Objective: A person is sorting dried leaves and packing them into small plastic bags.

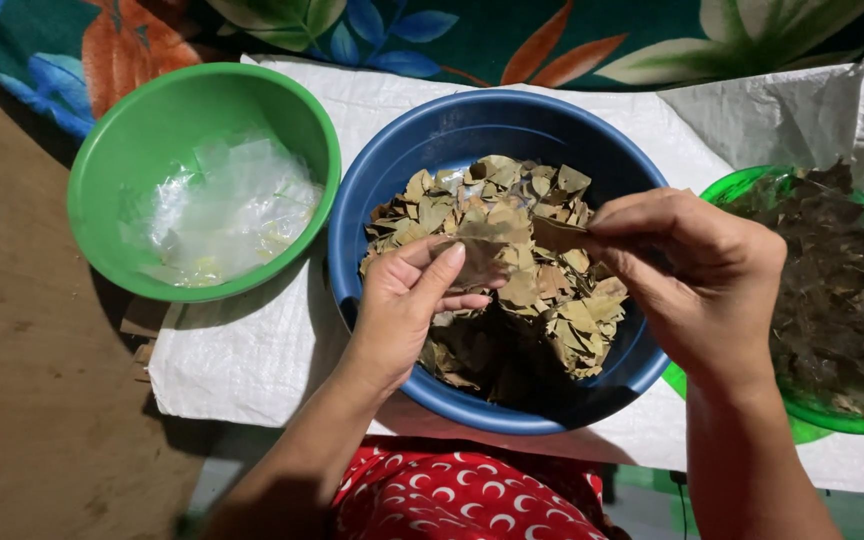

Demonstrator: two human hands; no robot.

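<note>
Dried leaf (497, 245) stretched between your two hands over the blue basin (392, 170).
Your left hand (407, 300) pinches one end between thumb and curled fingers, and your right hand (692, 275) pinches the other with its fingertips closed tight. Below, you already have a fair heap of torn leaf pieces (542, 290) in the blue basin, while the clear green bowl (752, 185) at your right is heaped with whole dark leaves (842, 280), so much looks left. The green bowl (132, 150) at your left holds clear plastic scraps (222, 210).
</note>
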